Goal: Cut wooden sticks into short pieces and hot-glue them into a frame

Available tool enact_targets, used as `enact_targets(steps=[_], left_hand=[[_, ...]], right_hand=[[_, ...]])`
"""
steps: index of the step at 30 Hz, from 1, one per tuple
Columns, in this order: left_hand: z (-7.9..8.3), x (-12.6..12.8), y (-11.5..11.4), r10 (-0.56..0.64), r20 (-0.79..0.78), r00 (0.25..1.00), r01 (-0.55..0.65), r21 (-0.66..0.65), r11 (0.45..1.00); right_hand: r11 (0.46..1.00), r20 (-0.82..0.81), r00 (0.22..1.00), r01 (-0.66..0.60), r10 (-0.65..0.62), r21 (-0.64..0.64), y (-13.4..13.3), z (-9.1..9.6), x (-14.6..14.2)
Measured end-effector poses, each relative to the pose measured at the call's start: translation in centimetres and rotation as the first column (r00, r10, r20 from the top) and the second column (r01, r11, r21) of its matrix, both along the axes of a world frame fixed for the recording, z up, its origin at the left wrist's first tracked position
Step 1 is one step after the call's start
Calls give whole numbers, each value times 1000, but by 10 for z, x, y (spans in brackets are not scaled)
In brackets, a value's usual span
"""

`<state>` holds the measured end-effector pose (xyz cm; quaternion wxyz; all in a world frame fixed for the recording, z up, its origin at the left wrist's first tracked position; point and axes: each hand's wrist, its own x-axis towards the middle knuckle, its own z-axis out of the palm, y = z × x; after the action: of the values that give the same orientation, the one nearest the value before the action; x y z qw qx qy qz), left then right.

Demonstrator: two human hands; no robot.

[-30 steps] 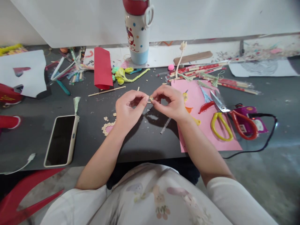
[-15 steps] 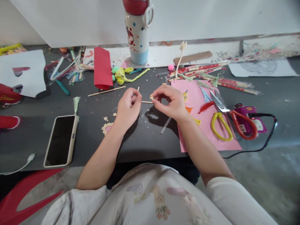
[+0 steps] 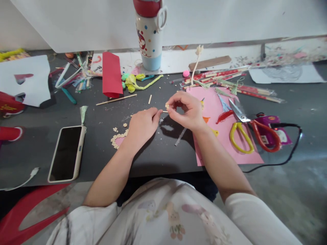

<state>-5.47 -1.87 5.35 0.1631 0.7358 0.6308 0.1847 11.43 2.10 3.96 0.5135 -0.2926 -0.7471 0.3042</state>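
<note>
My right hand (image 3: 186,110) pinches a tiny cream flower-shaped piece (image 3: 167,105) between thumb and fingertips, above the dark table. Close to it on the left, my left hand (image 3: 144,126) is closed, back upward, on a thin wooden stick (image 3: 165,112); one end shows beyond the thumb, and most of it is hidden. Partly covered by my left wrist lies a pink shape (image 3: 119,140) edged with small cream flowers. Several loose cream flower pieces (image 3: 125,125) are beside it. A short stick (image 3: 150,99) rests just beyond my left hand.
A tumbler (image 3: 150,41) stands at the back. Scissors (image 3: 242,117) lie on pink paper (image 3: 230,149) at right, near a corded purple device (image 3: 270,127). A phone (image 3: 66,153) lies at left. Behind are red paper (image 3: 111,73), a longer stick (image 3: 116,99) and wrapped sticks (image 3: 217,76).
My left hand has turned palm down and shifted slightly down and right, its thumb now near my right fingertips. The short stick behind it shows more fully. My right hand has barely moved.
</note>
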Motion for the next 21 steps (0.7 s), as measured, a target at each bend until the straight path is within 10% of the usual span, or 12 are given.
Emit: enact_targets(steps=[21], left_hand=[[1, -1, -2, 16, 228, 974, -38, 93, 995]], right_hand=[[1000, -10, 1000, -8, 7, -17, -2, 2, -1]])
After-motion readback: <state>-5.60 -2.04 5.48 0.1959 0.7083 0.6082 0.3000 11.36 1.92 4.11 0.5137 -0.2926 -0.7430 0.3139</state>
